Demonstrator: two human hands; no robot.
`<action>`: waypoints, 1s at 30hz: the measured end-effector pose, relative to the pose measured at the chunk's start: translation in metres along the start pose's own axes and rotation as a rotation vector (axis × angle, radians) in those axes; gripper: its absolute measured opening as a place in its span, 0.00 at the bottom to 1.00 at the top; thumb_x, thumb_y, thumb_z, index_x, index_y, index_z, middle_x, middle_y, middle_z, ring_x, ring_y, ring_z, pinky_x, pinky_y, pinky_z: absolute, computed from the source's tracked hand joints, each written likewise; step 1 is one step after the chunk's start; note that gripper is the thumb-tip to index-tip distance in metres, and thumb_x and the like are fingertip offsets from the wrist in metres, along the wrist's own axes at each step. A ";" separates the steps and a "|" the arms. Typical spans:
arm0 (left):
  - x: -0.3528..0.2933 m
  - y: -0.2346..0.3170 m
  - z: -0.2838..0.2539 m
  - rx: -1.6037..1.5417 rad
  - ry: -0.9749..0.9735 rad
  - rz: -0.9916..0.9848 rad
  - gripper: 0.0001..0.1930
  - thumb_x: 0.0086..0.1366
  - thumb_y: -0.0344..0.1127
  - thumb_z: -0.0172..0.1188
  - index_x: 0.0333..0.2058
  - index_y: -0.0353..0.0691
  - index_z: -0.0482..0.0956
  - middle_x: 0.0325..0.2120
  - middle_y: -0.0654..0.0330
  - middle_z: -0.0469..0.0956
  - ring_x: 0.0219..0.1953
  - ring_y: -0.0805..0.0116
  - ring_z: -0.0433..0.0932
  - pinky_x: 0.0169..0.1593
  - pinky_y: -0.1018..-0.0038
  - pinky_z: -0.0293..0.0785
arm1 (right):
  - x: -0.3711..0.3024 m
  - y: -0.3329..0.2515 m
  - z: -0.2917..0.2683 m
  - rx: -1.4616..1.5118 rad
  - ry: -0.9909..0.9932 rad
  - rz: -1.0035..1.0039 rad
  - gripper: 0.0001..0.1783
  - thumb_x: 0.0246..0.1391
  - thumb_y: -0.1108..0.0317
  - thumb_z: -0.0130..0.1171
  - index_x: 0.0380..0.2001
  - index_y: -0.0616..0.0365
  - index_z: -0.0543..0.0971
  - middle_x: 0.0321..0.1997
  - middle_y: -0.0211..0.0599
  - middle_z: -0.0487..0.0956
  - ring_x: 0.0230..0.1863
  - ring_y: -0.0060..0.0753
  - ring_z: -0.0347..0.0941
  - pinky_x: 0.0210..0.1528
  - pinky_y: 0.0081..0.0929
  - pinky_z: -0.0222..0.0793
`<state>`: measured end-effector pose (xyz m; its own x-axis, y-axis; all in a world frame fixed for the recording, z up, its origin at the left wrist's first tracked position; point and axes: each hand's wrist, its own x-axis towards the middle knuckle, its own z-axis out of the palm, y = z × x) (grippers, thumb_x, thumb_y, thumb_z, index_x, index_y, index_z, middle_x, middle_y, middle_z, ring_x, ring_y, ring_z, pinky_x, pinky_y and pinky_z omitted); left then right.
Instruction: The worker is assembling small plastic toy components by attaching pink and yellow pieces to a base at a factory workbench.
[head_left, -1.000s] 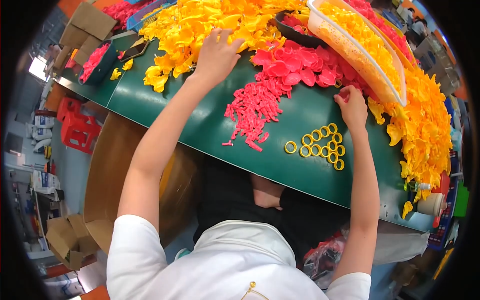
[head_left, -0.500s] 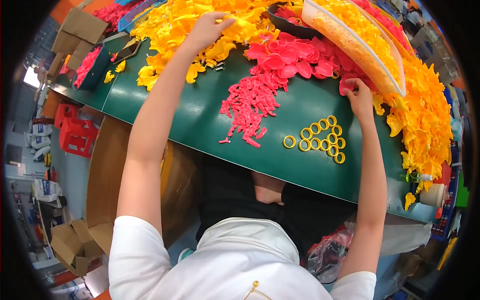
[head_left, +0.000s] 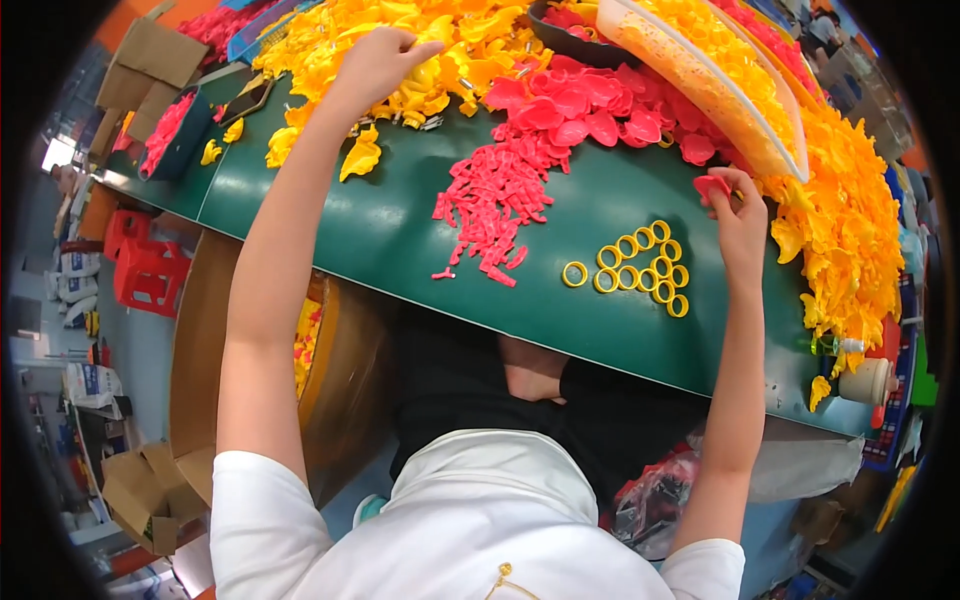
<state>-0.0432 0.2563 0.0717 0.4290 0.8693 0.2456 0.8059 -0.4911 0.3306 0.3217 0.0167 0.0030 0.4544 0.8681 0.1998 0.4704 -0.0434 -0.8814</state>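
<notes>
A translucent tub (head_left: 690, 85) holds yellow pieces (head_left: 738, 62), a black bowl (head_left: 578, 46) pink ones (head_left: 570, 20); the right hand (head_left: 742, 215) pinches a pink piece (head_left: 709, 188), the left hand (head_left: 375, 65) grips unclearly.

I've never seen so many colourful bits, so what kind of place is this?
Probably an assembly workshop: heaped yellow plastic pieces, pink petal-shaped pieces and small yellow rings share a green worktable.
</notes>
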 end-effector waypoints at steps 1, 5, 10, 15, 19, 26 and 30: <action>0.002 0.004 0.000 0.028 -0.046 -0.009 0.27 0.62 0.57 0.58 0.23 0.34 0.76 0.15 0.65 0.68 0.20 0.75 0.68 0.27 0.74 0.65 | -0.007 -0.005 -0.003 -0.001 -0.003 0.001 0.09 0.60 0.72 0.54 0.43 0.58 0.77 0.38 0.26 0.77 0.37 0.16 0.72 0.36 0.15 0.67; -0.005 0.011 -0.010 -0.339 -0.061 -0.201 0.25 0.60 0.58 0.59 0.33 0.36 0.77 0.24 0.67 0.73 0.28 0.77 0.71 0.32 0.77 0.67 | -0.039 -0.057 -0.006 0.016 0.049 -0.202 0.10 0.59 0.74 0.53 0.44 0.60 0.76 0.38 0.28 0.76 0.40 0.15 0.71 0.42 0.14 0.67; -0.129 0.098 -0.008 -0.439 0.018 0.385 0.08 0.55 0.32 0.63 0.30 0.35 0.74 0.27 0.57 0.76 0.33 0.63 0.76 0.38 0.70 0.72 | -0.087 -0.094 -0.008 0.149 -0.278 -0.066 0.10 0.58 0.78 0.52 0.44 0.62 0.75 0.35 0.27 0.74 0.39 0.16 0.70 0.42 0.13 0.65; -0.236 0.152 0.101 -0.138 0.187 0.802 0.08 0.47 0.32 0.61 0.29 0.41 0.76 0.32 0.63 0.74 0.40 0.64 0.71 0.38 0.70 0.70 | -0.140 -0.037 0.023 0.400 -0.106 0.168 0.09 0.58 0.77 0.55 0.43 0.62 0.74 0.37 0.29 0.75 0.36 0.17 0.71 0.38 0.13 0.66; -0.250 0.157 0.117 -0.211 0.105 0.726 0.12 0.46 0.32 0.65 0.32 0.38 0.78 0.36 0.62 0.76 0.38 0.63 0.72 0.36 0.71 0.71 | -0.171 -0.012 0.032 -0.005 -0.012 -0.073 0.09 0.54 0.83 0.54 0.38 0.61 0.76 0.36 0.33 0.76 0.35 0.23 0.74 0.37 0.19 0.70; -0.260 0.156 0.122 -0.113 0.131 0.719 0.17 0.48 0.33 0.66 0.38 0.38 0.81 0.40 0.62 0.78 0.44 0.62 0.72 0.45 0.63 0.72 | -0.169 -0.029 0.022 -0.320 0.024 -0.122 0.08 0.49 0.84 0.58 0.32 0.62 0.78 0.34 0.33 0.81 0.34 0.22 0.75 0.36 0.18 0.70; -0.252 0.165 0.114 -0.091 0.111 0.735 0.10 0.51 0.34 0.62 0.32 0.38 0.81 0.36 0.63 0.76 0.51 0.63 0.71 0.58 0.57 0.65 | -0.167 -0.043 0.035 0.034 -0.087 0.070 0.07 0.51 0.84 0.57 0.34 0.65 0.79 0.38 0.35 0.81 0.40 0.23 0.77 0.41 0.17 0.71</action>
<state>0.0283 -0.0376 -0.0391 0.7964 0.3069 0.5210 0.2885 -0.9501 0.1186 0.1988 -0.1089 -0.0078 0.4169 0.9034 0.1003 0.4131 -0.0900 -0.9062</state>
